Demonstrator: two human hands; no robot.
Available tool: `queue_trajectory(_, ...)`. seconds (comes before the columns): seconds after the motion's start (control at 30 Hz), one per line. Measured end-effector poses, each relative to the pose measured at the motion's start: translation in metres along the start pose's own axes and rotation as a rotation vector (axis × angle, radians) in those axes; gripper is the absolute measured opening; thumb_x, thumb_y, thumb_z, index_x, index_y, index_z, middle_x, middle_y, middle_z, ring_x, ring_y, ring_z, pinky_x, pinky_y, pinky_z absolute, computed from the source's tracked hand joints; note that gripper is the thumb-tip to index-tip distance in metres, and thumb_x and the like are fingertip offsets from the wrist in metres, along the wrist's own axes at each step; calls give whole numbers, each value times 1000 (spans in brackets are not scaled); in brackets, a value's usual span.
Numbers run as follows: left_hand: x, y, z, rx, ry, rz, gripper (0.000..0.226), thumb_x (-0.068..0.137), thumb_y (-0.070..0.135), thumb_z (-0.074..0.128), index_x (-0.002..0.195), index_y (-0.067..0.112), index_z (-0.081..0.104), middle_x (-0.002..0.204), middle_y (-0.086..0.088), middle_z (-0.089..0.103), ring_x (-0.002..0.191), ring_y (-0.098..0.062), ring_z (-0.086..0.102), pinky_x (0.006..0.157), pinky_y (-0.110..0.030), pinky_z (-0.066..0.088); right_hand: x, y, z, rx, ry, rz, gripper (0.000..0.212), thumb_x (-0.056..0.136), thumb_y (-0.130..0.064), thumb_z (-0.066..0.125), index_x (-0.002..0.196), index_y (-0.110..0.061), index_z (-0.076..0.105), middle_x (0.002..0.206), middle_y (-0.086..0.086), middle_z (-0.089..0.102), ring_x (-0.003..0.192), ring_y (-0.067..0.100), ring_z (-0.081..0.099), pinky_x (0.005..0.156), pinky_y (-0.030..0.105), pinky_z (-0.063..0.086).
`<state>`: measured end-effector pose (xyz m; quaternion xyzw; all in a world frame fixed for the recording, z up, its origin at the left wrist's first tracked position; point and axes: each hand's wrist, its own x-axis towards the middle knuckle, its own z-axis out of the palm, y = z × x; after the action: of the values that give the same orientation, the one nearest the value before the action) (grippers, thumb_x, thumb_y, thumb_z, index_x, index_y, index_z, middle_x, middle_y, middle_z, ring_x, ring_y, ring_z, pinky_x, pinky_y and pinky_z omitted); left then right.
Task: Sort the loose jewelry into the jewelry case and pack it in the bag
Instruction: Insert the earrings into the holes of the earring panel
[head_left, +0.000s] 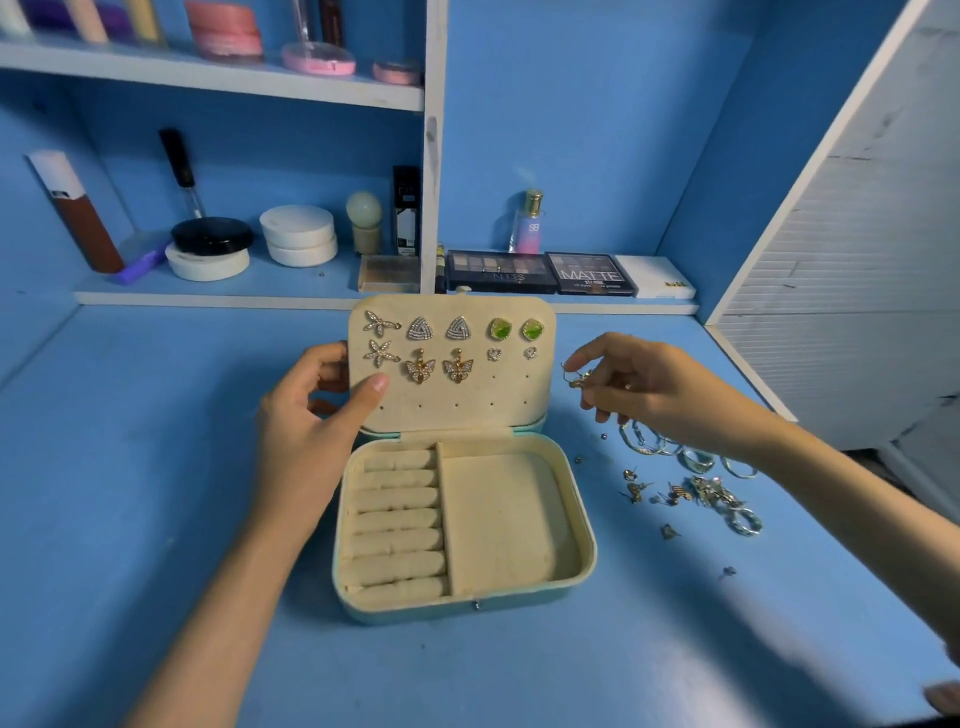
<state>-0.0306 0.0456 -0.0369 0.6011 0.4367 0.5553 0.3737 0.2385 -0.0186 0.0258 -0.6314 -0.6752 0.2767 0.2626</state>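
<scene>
An open teal jewelry case (584, 525) with cream lining lies mid-desk. Its raised lid panel (452, 400) carries several pairs of stud earrings (439, 328). The ring rolls (397, 525) and the flat compartment hold nothing. My left hand (311, 421) grips the lid's left edge, thumb on the panel's front. My right hand (649, 382) hovers right of the lid and pinches a small gold earring (577, 378). Loose jewelry (696, 480), silver rings and small gold earrings, lies scattered on the desk to the right of the case. No bag is in view.
The blue desk (156, 519) ends at a low shelf ledge behind the case, with eyeshadow palettes (540, 271), a perfume bottle (529, 221), compacts and powder jars (298, 234). A white slatted panel (857, 286) closes off the right side.
</scene>
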Motion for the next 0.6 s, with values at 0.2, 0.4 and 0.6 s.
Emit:
queue_trajectory(0.2,0,-2,0,-20,-12,14,29,83,10,72,86,37,62,81,23,70,79,-5,62,75,-27,49,-26,3,-18,-316,-191,-44,10,85,-16,67,87,-26,67,72,-9,64,66,1,56,63,11,42)
queue_trajectory(0.4,1,-2,0,-49,-14,1,30,84,8,70,86,36,62,80,24,69,81,-3,61,79,-25,48,-48,6,-28,-483,-508,78,15,80,-24,70,84,-37,64,72,-17,62,69,3,58,65,18,47)
queue_trajectory(0.6,1,0,0,-54,-12,4,30,84,8,70,86,37,62,83,26,69,84,-2,62,85,-31,50,-59,8,-34,-606,-685,155,24,75,-30,74,76,-43,54,79,-15,63,76,1,57,77,29,51)
